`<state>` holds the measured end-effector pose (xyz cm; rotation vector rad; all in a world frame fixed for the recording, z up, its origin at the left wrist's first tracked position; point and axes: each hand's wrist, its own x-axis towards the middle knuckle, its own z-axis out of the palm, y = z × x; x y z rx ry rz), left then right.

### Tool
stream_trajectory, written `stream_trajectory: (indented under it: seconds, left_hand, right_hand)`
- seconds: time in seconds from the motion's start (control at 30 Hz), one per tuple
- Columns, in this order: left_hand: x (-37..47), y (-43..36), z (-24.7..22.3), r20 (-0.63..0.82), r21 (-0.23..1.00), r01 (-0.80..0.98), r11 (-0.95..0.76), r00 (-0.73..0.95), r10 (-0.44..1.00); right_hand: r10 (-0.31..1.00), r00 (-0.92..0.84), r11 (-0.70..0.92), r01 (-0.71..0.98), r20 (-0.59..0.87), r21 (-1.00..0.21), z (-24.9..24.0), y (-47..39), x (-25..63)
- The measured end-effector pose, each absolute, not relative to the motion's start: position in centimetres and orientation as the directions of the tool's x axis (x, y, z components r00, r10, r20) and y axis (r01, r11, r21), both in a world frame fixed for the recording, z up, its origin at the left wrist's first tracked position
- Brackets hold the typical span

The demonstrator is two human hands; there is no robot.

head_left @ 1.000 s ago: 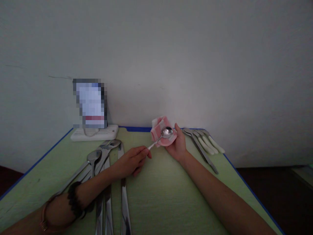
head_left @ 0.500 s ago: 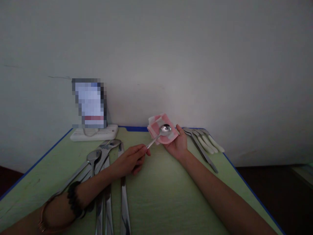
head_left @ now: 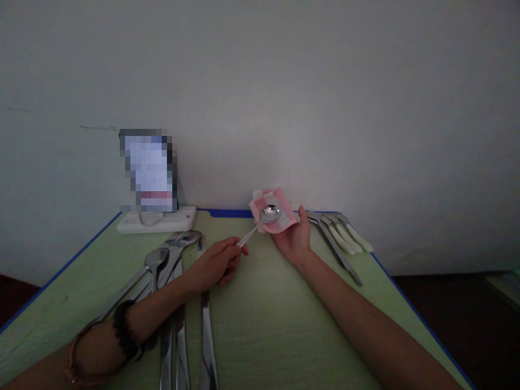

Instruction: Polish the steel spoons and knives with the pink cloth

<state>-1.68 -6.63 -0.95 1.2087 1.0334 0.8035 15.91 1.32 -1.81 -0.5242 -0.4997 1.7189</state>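
Pinched by its handle in my left hand (head_left: 219,262) is a shiny metal spoon (head_left: 270,213), its bowl pointing away to the right. Behind and under the bowl lies a folded pink-and-white checked cloth (head_left: 287,208). My right hand (head_left: 296,237) supports this cloth from below on the right, thumb raised beside its edge and the other fingers mostly hidden under it. The bowl overlaps the cloth; whether they touch I cannot tell for sure. Under and beside my left forearm lie several metal spoons (head_left: 156,260) and knives (head_left: 208,341).
Several forks with pale handles (head_left: 352,240) and dark metal cutlery (head_left: 337,254) lie at the right back of the green table (head_left: 276,336). A blurred-out phone (head_left: 150,170) leans on a white power strip (head_left: 156,221) at the left back. A grey wall (head_left: 325,108) stands behind.
The spoon and my left hand have shifted slightly left. The cloth has moved a little to the right and tilted in my right hand.
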Motion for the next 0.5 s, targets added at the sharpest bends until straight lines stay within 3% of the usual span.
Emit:
stream_trajectory:
  seconds: [0.3,0.5]
  left_hand:
    - [-1.6,-6.8,-1.2,-0.14,0.99,0.075,0.12,0.379,0.915]
    - [-1.4,-7.4,-0.6,-0.168,0.963,0.265,0.058,0.416,0.894]
  right_hand:
    - [0.946,-0.312,-0.295,-0.7,-0.094,-0.65,-1.9,1.4,15.6]
    - [0.944,-0.33,-0.23,-0.633,-0.01,-0.739,-2.0,0.7,15.3]
